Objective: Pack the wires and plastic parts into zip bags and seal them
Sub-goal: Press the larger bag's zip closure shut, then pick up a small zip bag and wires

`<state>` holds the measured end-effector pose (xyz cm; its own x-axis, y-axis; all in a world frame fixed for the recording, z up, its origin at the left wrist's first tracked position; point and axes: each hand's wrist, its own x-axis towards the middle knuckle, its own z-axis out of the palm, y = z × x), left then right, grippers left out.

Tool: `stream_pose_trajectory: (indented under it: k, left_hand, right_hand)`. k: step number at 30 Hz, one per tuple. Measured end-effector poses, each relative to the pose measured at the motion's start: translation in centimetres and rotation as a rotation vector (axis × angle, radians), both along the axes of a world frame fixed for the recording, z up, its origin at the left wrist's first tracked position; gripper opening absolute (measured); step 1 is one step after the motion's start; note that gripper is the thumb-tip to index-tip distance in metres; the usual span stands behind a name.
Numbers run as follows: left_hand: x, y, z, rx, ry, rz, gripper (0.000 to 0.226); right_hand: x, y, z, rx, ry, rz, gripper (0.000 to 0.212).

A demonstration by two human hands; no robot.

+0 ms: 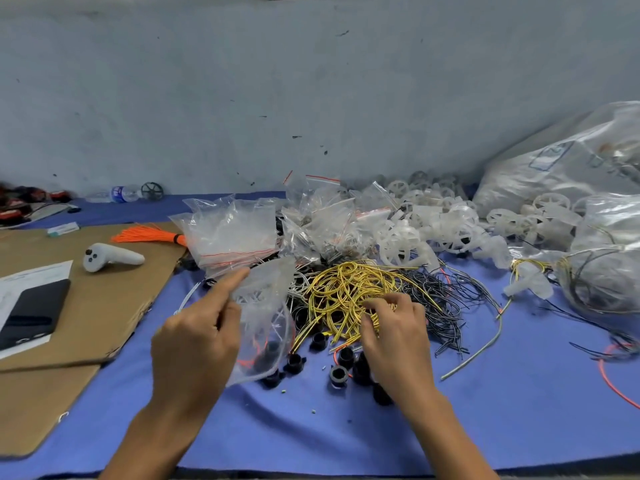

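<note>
Head: crinkly bag point(268, 317) (coiled yellow wires point(341, 289))

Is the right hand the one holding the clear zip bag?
No, the left hand holds the clear zip bag, while the right hand pinches into the yellow wires.

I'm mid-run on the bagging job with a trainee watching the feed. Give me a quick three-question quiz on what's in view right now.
1. True or false: the left hand holds a clear zip bag.
2. The fingers of the right hand curl into a pile of wires. What colour is it? A) orange B) yellow C) black
3. Fill in: the small black plastic parts lie loose on the ___ cloth.

Key: 1 true; 2 B; 3 blue.
</note>
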<state>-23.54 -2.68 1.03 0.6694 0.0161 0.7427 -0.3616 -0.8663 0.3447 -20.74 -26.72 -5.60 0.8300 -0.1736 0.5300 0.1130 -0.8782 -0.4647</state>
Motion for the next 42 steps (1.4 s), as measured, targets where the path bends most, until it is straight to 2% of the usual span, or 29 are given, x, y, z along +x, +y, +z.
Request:
stream_pose_trajectory:
  k: [2, 4, 8, 11, 15, 17, 21, 23, 25, 27, 28, 30, 33, 35, 38, 42]
  left_hand:
    - [0.1, -1.0, -0.8, 0.045, 0.056, -0.027, 0.044]
    - [0.3, -2.0, -2.1, 0.106, 0.119, -0.015, 0.045]
    - [0.3, -3.2, -4.3, 0.184, 0.187, 0.020, 0.046]
    - [0.2, -3.3, -4.8, 0.174, 0.193, -0.008, 0.045]
    - [-0.1, -3.4, -5.3, 0.162, 0.223, -0.016, 0.043]
    - [-0.2, -3.6, -5.6, 0.146, 0.262, -0.026, 0.047]
    - [-0.4, -3.6, -6.2, 0.099, 0.321, -0.067, 0.048]
    - [-0.7, -3.6, -6.0, 0.068, 0.345, -0.069, 0.048]
    - [-1.3, -3.8, -5.2, 0.014, 0.372, -0.075, 0.062]
    - [-2.0, -4.2, -4.2, -0.064, 0.367, -0.112, 0.072]
    - [-2.3, -4.5, -3.6, -0.132, 0.341, -0.149, 0.066]
    - [-2.7, -5.5, -2.3, -0.326, 0.333, -0.266, 0.049]
    - [-3.4, -7.8, 0.0, -0.732, 0.574, -0.610, 0.042]
    - [-3.8, -9.1, 1.2, -0.998, 0.670, -0.775, 0.040]
    - [-4.1, -9.8, 2.0, -1.315, 0.652, -0.877, 0.028]
    - [-4.3, -9.6, 1.7, -1.473, 0.622, -0.874, 0.025]
  right_hand:
    - [2.5, -0.8, -0.4, -0.187, 0.174, -0.003, 0.031]
    - [3.9, -1.1, -1.1, -0.292, 0.247, 0.025, 0.034]
    - [4.6, -1.6, -1.5, -0.392, 0.270, 0.074, 0.035]
    - [4.2, -2.1, -1.4, -0.424, 0.179, 0.063, 0.023]
    - [4.3, -3.4, 0.5, -0.045, 0.016, 0.022, 0.016]
    - [4.6, -4.4, 2.0, 0.151, -0.003, 0.028, 0.013]
    - [4.3, -6.4, 5.4, 0.684, -0.027, 0.098, 0.012]
    - [3.3, -6.9, 7.0, 1.032, -0.058, 0.211, 0.012]
    - [1.8, -7.0, 8.1, 1.376, -0.065, 0.384, 0.011]
    - [0.1, -6.6, 8.6, 1.621, -0.026, 0.524, 0.007]
    - [-0.9, -6.2, 8.6, 1.706, 0.003, 0.582, 0.005]
    - [-2.7, -5.0, 8.4, 1.826, 0.083, 0.688, 0.011]
    - [-5.1, -2.8, 7.7, 1.966, 0.242, 0.831, 0.019]
    - [-6.2, -1.4, 7.2, 2.017, 0.336, 0.871, 0.029]
    - [-7.3, -0.3, 6.8, 1.997, 0.385, 0.797, 0.031]
    - [-8.2, -0.3, 5.8, 2.028, 0.293, 0.808, 0.043]
